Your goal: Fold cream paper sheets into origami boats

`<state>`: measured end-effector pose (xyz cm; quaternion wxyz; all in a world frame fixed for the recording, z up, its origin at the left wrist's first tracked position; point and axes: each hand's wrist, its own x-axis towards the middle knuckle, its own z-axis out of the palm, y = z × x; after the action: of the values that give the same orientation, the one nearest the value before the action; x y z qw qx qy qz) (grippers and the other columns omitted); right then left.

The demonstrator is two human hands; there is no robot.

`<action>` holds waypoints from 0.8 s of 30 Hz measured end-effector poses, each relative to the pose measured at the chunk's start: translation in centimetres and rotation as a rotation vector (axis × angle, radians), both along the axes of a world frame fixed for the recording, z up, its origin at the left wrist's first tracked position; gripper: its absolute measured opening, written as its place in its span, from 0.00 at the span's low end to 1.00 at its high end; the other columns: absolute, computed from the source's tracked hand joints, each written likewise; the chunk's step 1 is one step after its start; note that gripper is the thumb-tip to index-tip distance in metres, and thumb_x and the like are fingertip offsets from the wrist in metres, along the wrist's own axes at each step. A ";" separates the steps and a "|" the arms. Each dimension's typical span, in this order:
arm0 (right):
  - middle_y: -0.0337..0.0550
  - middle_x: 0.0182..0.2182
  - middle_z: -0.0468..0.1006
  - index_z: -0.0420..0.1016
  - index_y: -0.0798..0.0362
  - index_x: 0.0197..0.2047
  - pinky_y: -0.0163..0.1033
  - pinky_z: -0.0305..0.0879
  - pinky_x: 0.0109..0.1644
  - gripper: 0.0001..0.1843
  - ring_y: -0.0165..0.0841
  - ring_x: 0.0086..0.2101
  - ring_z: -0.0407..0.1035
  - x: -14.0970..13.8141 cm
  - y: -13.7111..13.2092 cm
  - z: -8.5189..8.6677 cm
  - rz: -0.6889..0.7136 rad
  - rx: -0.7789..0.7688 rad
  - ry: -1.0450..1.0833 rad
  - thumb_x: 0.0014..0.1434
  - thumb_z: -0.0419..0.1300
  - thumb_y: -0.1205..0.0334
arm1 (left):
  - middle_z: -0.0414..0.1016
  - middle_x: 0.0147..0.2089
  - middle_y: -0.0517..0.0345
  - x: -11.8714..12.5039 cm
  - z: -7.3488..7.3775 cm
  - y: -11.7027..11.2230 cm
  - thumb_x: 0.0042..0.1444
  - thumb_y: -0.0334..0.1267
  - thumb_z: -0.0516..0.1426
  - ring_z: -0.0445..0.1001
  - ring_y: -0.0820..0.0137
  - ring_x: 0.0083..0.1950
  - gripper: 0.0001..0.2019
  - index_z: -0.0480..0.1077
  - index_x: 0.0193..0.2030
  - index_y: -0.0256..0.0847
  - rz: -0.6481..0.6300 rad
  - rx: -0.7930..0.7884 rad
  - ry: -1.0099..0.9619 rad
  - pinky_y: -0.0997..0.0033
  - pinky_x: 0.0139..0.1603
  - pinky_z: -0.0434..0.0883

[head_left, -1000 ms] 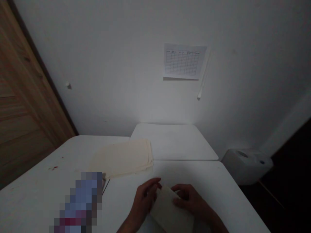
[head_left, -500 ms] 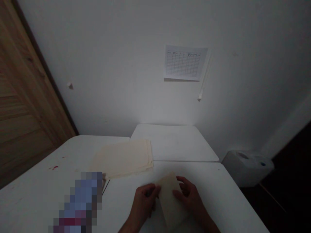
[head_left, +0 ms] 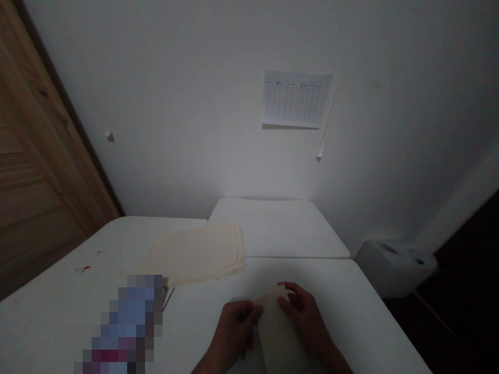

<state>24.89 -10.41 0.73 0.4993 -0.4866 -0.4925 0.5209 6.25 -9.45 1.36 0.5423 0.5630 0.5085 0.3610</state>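
Observation:
A thin, pale beige folded sheet [head_left: 278,332] is between my two hands at the table's near edge. My left hand [head_left: 237,327] pinches its upper left edge with thumb and fingers. At the upper right corner, my right hand [head_left: 302,311] has its thumb on the front face and its fingers behind the edge. The sheet's lower end runs out of the picture. To the left lies a flat stack of similar beige sheets [head_left: 195,252], slightly uneven at the edges. Dim light hides what the sheets are made of.
White tables [head_left: 374,306] stand pushed together against a wall. A pixelated blue object [head_left: 128,317] lies on the left one, near small red marks [head_left: 86,268]. A printed chart [head_left: 296,98] hangs on the wall. A white container [head_left: 397,267] stands at right, a wooden door [head_left: 47,140] at left.
My right thumb and fingers have closed on the sheet's upper right corner, where they were apart before. The sheet's top has tipped slightly to the right, and my left hand keeps its pinch.

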 end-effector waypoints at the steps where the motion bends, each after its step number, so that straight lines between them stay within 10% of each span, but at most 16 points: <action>1: 0.47 0.34 0.80 0.69 0.54 0.51 0.41 0.68 0.35 0.29 0.41 0.35 0.75 0.0 0.0 0.0 0.014 0.002 0.020 0.53 0.65 0.43 | 0.58 0.11 0.68 0.0 0.0 0.0 0.47 0.67 0.55 0.55 0.77 0.10 0.28 0.62 0.19 0.42 -0.004 0.001 0.003 0.80 0.07 0.51; 24: 0.50 0.34 0.81 0.70 0.54 0.50 0.41 0.70 0.34 0.29 0.42 0.34 0.76 -0.4 -0.2 0.5 -0.010 -0.017 0.042 0.52 0.66 0.44 | 0.58 0.11 0.68 -0.1 -0.5 0.2 0.46 0.71 0.52 0.56 0.77 0.09 0.30 0.64 0.21 0.41 -0.017 -0.007 0.044 0.79 0.07 0.53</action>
<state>24.49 -10.60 1.19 0.5080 -0.4821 -0.4752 0.5326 6.17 -9.25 0.87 0.5358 0.5732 0.5169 0.3423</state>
